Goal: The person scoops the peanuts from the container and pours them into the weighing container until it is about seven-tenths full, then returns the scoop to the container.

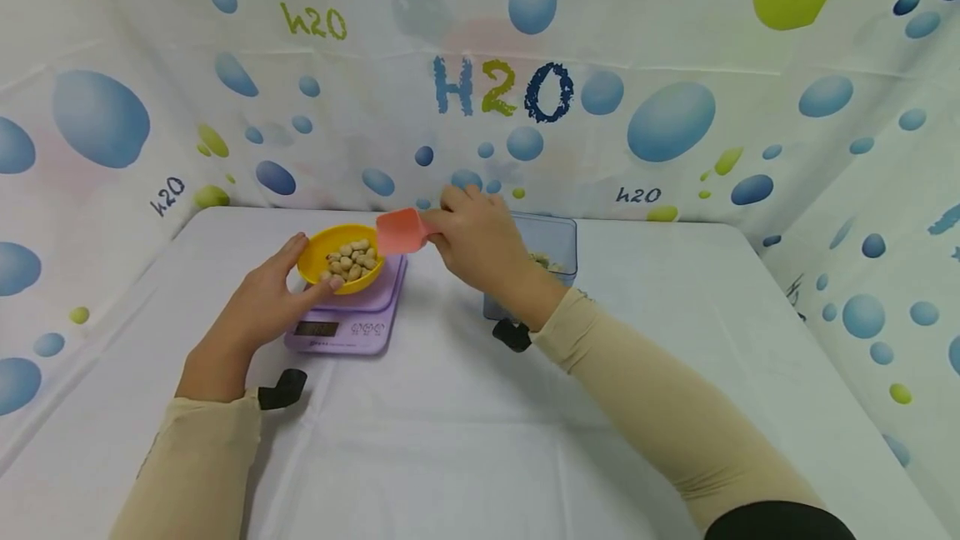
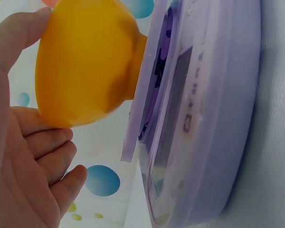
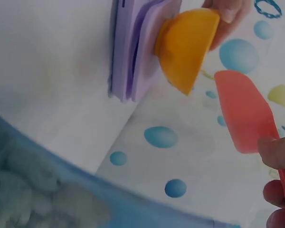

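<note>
A yellow bowl holding pale nuts that look like pistachios stands on a purple kitchen scale. My left hand holds the bowl by its rim, thumb on one side and fingers on the other. In the left wrist view, the foot of the bowl rests on the scale's platform. My right hand grips a coral-pink scoop by its handle. The scoop's blade is at the bowl's right rim in the head view. The scale's display digits are too small to read.
Behind my right forearm stands a clear bluish plastic box with more nuts in it, partly hidden. A white cloth covers the table. A printed curtain hangs along the table's back edge and sides.
</note>
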A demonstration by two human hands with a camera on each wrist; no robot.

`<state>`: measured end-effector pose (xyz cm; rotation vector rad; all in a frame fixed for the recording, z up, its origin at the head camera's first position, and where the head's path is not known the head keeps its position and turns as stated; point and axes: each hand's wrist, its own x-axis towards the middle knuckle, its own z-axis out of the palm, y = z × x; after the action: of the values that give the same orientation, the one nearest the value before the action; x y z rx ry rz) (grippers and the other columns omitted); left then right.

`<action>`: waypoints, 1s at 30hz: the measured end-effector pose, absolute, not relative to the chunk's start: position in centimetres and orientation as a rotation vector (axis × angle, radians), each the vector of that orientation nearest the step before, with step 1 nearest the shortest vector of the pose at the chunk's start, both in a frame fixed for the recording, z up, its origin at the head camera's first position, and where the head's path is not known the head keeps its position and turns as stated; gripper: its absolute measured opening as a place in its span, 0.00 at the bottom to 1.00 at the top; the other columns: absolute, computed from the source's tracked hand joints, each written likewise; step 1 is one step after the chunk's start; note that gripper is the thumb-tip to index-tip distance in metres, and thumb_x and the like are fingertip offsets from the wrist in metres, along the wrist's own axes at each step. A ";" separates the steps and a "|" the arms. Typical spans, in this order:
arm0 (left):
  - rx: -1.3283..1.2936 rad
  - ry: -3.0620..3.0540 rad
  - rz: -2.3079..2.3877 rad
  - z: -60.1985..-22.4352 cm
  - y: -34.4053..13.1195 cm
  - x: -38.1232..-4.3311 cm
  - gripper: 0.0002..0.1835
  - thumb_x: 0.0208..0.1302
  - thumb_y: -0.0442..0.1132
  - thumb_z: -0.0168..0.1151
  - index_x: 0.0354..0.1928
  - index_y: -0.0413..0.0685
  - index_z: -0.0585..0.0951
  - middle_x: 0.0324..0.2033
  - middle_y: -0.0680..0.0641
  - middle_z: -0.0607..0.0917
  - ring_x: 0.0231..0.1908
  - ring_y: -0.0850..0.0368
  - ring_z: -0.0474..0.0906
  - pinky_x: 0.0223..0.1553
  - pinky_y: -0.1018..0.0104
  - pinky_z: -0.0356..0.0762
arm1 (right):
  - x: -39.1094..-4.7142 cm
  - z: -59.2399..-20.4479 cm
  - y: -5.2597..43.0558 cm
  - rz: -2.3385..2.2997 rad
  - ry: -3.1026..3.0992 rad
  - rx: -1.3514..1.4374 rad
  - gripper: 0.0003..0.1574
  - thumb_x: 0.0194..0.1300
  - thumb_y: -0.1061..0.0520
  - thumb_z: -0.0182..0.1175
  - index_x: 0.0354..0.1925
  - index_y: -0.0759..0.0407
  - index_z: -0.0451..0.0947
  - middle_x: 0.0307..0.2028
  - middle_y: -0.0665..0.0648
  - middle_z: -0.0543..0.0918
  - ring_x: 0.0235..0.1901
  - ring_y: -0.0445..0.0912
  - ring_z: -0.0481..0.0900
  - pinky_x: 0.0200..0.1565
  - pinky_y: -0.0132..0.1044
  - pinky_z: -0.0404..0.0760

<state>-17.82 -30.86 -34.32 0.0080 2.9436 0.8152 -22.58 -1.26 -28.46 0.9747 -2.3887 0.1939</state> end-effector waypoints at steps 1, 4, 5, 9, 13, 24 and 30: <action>0.016 2.945 0.820 -34.2 -30.8 -17.8 0.55 0.62 0.73 0.50 0.79 0.52 0.39 0.78 0.39 0.45 0.74 0.30 0.46 0.67 0.28 0.49 | -22.6 -28.2 -0.7 0.229 -2.419 0.962 0.15 0.70 0.47 0.60 0.51 0.45 0.85 0.32 0.50 0.76 0.32 0.46 0.69 0.30 0.37 0.66; 0.038 2.958 0.837 -33.8 -30.6 -17.7 0.53 0.64 0.71 0.50 0.79 0.52 0.39 0.78 0.41 0.44 0.74 0.31 0.45 0.68 0.28 0.49 | -22.4 -27.2 1.2 0.294 -2.480 0.917 0.16 0.68 0.47 0.62 0.53 0.44 0.84 0.35 0.49 0.80 0.35 0.47 0.71 0.33 0.39 0.68; 0.043 2.965 0.844 -33.6 -30.6 -17.7 0.53 0.64 0.71 0.50 0.79 0.53 0.39 0.78 0.41 0.44 0.74 0.32 0.45 0.68 0.29 0.48 | -22.3 -26.8 1.9 0.303 -2.491 0.904 0.17 0.68 0.48 0.63 0.53 0.45 0.84 0.36 0.49 0.81 0.36 0.48 0.71 0.33 0.40 0.69; 0.059 3.008 0.868 -32.9 -30.2 -17.6 0.52 0.65 0.69 0.51 0.79 0.53 0.40 0.79 0.45 0.42 0.75 0.33 0.43 0.68 0.29 0.47 | -22.4 -25.9 5.0 0.343 -2.481 0.862 0.17 0.65 0.50 0.66 0.53 0.48 0.85 0.35 0.51 0.84 0.35 0.49 0.71 0.33 0.41 0.71; 0.087 3.032 0.892 -32.4 -29.5 -17.5 0.51 0.65 0.68 0.52 0.79 0.57 0.40 0.79 0.49 0.42 0.76 0.35 0.43 0.68 0.29 0.47 | -22.9 -25.4 8.1 0.402 -2.512 0.838 0.19 0.65 0.51 0.66 0.53 0.52 0.85 0.32 0.54 0.83 0.34 0.49 0.72 0.34 0.40 0.72; 0.357 3.026 0.919 -30.1 -23.8 -18.9 0.50 0.64 0.68 0.54 0.79 0.62 0.43 0.79 0.56 0.43 0.76 0.40 0.46 0.71 0.34 0.48 | -23.2 -24.3 14.3 0.643 -2.746 0.695 0.25 0.65 0.49 0.66 0.58 0.57 0.81 0.51 0.58 0.84 0.48 0.52 0.76 0.48 0.48 0.80; 0.480 3.000 0.879 -30.2 -19.1 -20.2 0.49 0.64 0.70 0.53 0.79 0.59 0.46 0.78 0.55 0.45 0.77 0.45 0.46 0.74 0.40 0.48 | -23.1 -24.5 15.1 0.521 -2.808 0.764 0.21 0.65 0.51 0.66 0.55 0.57 0.83 0.40 0.57 0.85 0.39 0.51 0.75 0.40 0.44 0.75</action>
<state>-20.17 -19.07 -30.16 0.4799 3.0002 0.8793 -23.08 15.12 -24.48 0.7641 -2.8075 0.5206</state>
